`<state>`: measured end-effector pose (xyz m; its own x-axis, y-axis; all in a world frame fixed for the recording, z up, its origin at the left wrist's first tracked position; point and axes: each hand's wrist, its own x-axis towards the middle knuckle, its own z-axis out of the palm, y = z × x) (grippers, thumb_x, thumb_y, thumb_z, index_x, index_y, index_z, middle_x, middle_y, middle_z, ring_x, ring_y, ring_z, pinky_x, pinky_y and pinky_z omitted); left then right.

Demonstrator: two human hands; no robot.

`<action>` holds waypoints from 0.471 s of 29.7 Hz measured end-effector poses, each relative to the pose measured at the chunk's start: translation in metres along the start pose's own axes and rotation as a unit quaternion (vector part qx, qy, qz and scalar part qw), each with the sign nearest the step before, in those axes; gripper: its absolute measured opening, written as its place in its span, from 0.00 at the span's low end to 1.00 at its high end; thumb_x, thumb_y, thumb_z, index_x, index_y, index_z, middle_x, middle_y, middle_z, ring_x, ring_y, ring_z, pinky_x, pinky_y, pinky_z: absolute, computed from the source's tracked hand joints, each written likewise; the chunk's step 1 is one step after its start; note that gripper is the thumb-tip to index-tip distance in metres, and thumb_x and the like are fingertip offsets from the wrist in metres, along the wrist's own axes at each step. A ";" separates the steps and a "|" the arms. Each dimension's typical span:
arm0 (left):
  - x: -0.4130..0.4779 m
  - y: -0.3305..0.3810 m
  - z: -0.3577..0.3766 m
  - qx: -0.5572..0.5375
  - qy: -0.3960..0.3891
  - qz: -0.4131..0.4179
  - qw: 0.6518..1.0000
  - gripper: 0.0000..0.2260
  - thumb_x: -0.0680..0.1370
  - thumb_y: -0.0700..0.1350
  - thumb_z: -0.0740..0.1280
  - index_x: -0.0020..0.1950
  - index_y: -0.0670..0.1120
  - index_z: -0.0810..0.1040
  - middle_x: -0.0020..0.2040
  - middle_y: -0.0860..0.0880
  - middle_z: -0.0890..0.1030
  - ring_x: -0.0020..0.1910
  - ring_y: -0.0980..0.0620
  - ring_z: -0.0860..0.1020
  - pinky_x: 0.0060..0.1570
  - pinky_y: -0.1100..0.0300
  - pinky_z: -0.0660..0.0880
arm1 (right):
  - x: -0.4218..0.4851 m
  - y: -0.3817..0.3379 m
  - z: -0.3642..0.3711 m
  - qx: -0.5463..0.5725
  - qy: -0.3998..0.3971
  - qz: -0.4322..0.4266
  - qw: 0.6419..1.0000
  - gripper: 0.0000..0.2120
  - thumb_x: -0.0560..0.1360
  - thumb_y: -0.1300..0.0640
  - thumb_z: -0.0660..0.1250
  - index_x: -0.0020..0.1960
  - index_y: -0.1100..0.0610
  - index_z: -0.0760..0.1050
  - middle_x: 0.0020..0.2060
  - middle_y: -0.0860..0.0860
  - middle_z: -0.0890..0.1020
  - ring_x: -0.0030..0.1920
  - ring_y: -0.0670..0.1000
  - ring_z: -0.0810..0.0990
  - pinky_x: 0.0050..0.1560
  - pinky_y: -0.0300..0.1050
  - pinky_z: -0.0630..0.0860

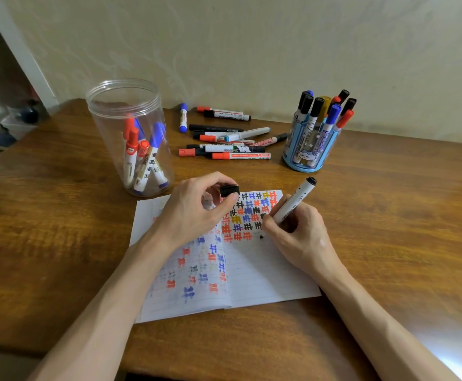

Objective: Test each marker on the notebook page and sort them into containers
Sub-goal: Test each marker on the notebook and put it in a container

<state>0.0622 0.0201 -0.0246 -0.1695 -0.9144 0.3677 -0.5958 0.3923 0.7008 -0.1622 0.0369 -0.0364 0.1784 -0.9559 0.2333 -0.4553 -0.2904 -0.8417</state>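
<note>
An open notebook [265, 270] lies on the wooden table, its right page covered at the top with red, blue, black and yellow test marks. My right hand [301, 237] grips a white black-ink marker [293, 202], tip down on the page beside a small black mark. My left hand [194, 213] rests over the left page and pinches the marker's black cap [230, 190]. A clear plastic jar [131, 136] at the left holds several red and blue markers. A blue pen holder [308, 149] at the right holds several upright markers.
A loose pile of markers [224, 141] lies behind the notebook, between the jar and the holder, near the wall. The table's front edge [224, 372] runs under my forearms. Off the table's left edge, the floor holds some dim objects.
</note>
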 end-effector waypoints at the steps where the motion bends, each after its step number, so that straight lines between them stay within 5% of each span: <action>1: 0.000 0.001 0.000 -0.004 -0.005 0.001 1.000 0.11 0.79 0.51 0.70 0.60 0.51 0.81 0.54 0.57 0.83 0.54 0.61 0.80 0.49 0.65 0.80 | 0.000 0.001 0.000 0.002 0.003 0.000 1.000 0.08 0.78 0.58 0.74 0.42 0.55 0.78 0.42 0.43 0.85 0.44 0.41 0.86 0.40 0.38 0.82; 14: -0.002 0.010 0.000 -0.052 -0.060 0.012 0.997 0.12 0.74 0.48 0.76 0.56 0.50 0.82 0.50 0.61 0.84 0.54 0.65 0.81 0.49 0.73 0.75 | 0.003 -0.008 -0.013 0.228 0.054 0.011 0.972 0.12 0.77 0.55 0.76 0.52 0.63 0.79 0.38 0.53 0.84 0.36 0.51 0.81 0.37 0.41 0.78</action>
<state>0.0564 0.0257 -0.0189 -0.2795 -0.9072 0.3144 -0.5073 0.4176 0.7539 -0.1688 0.0358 -0.0226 0.0696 -0.9676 0.2426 -0.0204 -0.2445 -0.9694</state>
